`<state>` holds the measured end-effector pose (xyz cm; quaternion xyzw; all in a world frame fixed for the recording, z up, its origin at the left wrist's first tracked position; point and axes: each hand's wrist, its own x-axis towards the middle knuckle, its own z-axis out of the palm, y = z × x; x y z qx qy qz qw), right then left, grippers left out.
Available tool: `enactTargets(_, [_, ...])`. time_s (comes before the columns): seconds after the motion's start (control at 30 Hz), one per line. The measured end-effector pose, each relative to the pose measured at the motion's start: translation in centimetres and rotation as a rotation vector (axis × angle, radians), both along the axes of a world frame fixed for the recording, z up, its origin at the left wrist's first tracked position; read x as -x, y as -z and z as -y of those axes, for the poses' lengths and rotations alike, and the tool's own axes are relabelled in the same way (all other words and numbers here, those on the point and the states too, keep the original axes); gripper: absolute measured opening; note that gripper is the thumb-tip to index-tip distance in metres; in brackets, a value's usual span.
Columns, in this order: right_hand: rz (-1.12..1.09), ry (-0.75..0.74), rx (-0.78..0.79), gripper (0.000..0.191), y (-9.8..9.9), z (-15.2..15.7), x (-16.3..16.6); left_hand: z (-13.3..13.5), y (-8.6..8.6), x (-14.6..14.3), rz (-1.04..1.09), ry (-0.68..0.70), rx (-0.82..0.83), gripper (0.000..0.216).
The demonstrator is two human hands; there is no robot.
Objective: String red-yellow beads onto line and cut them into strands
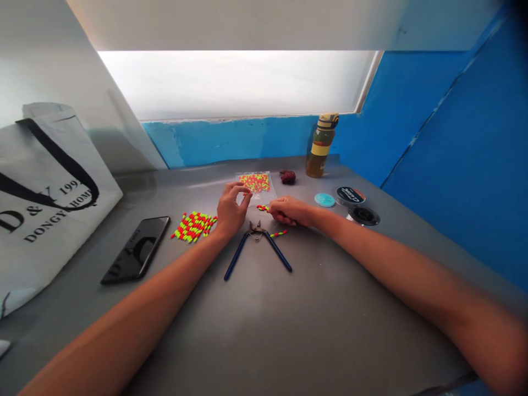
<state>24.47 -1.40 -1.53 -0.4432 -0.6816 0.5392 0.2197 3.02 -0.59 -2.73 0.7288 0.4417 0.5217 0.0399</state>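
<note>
While the right hand pinched a bead string just behind the pliers, the left hand, half-open and empty behind them, seemed to seek the bag, needing a fine pinch.

Grey table against blue walls beneath a bright window.

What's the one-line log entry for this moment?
left hand: fingers at bead bag | right hand: pinching bead strand | pliers: on table, untouched | bead pile: beside left hand
</note>
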Motion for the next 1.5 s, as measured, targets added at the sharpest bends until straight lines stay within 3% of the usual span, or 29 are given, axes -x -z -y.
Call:
enactTargets(0.37, [-0.027, 0.038, 0.038, 0.026, 0.0, 0.0, 0.2, 0.0, 0.1, -0.2, 0.059, -0.049, 0.103, 0.011])
enactTargets(0.53, [-0.069, 0.035, 0.095, 0.042, -0.5, 0.0, 0.4, -0.3, 0.3, 0.0, 0.107, -0.038, 0.101, 0.023])
enactTargets(0.9, [-0.050, 0.022, 0.106, 0.020, -0.6, 0.1, 0.3, -0.2, 0.2, 0.1, 0.079, 0.004, 0.126, 0.049])
enactTargets(1.07, [-0.095, -0.093, 0.066, 0.023, -1.0, 0.2, -0.2, -0.1, 0.1, 0.1, 0.084, 0.009, 0.139, 0.049])
enactTargets(1.33, [0.378, -0.327, 0.012, 0.029, -1.9, -0.1, -0.9, 0.0, 0.0, -0.1, 0.060, 0.014, 0.131, 0.045])
enactTargets(1.5, [0.471, -0.368, -0.132, 0.021, -1.6, 0.3, -0.3, 0.0, 0.0, -0.1, 0.040, 0.011, 0.115, 0.041])
